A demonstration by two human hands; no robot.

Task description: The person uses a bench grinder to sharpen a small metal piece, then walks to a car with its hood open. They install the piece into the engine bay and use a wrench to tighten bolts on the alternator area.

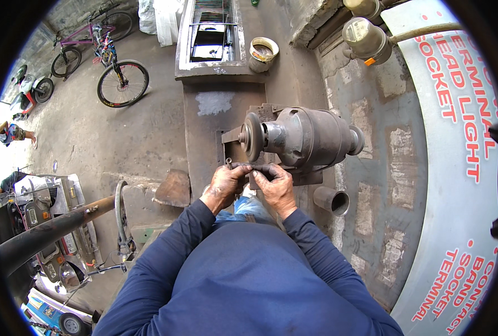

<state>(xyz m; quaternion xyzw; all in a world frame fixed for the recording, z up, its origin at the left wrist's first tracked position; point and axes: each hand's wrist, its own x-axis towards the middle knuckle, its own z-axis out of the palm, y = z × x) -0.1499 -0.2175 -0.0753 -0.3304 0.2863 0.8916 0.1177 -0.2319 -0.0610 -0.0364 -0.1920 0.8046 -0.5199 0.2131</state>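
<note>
A bench grinder [315, 137] with a grey motor housing stands just beyond my hands. Its round wheel [253, 137] is on the left end, and a smaller disc [356, 140] sits on the right end. My left hand [225, 185] is closed in a pinch on a slim dark metal rod with a small ring-shaped end [229, 161] that sticks out to the left. From the other side my right hand [277, 189] pinches the same rod, fingers curled. The rod lies roughly level, close in front of the wheel, its middle mostly hidden by my fingers. Whether it touches the wheel I cannot tell.
A short metal pipe [332, 200] lies right of the grinder. Beyond it stand a bucket [262, 54] and a metal-framed stand [212, 70]. Bicycles [123, 84] are at the far left. A thick dark pole [58, 227] crosses the left side; a lettered sign [456, 213] fills the right.
</note>
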